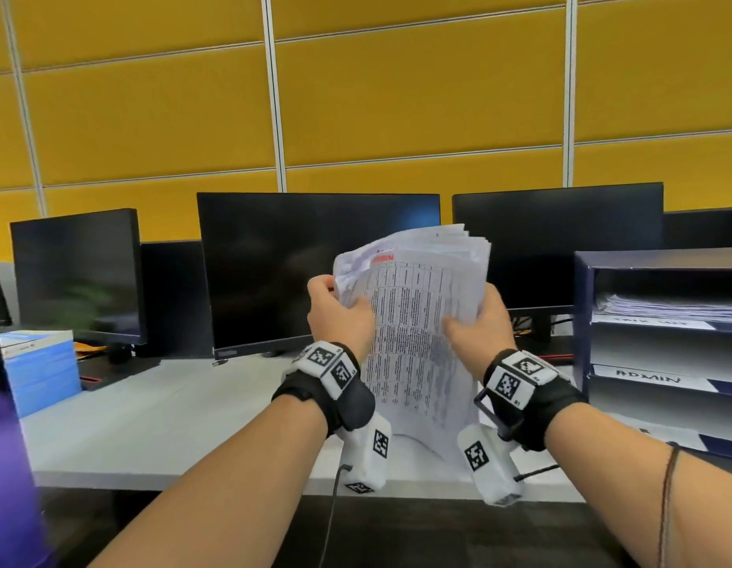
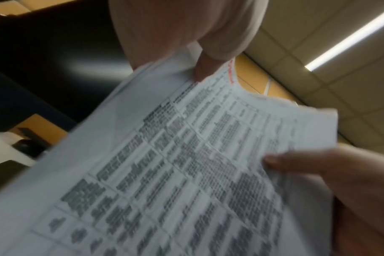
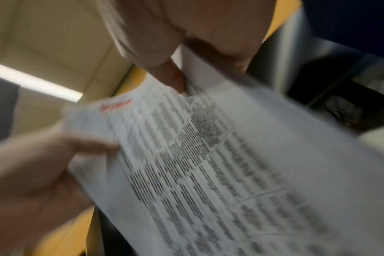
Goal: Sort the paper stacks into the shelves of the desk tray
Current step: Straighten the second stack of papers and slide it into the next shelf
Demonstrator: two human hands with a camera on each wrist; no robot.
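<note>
Both hands hold one paper stack [image 1: 417, 321] upright above the tabletop [image 1: 171, 420]: the left hand [image 1: 337, 317] pinches its left edge, the right hand [image 1: 481, 325] grips the right edge. The desk tray [image 1: 659, 342] stands to the right. The top sheets are fanned and curled, so loose pages may slip out or catch on a shelf edge.

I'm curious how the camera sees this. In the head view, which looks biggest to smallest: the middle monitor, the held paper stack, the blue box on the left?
1. Middle monitor, clearly largest.
2. Held paper stack.
3. Blue box.
The stack is nearer the camera, so its true rank against the box is unsure.
</note>
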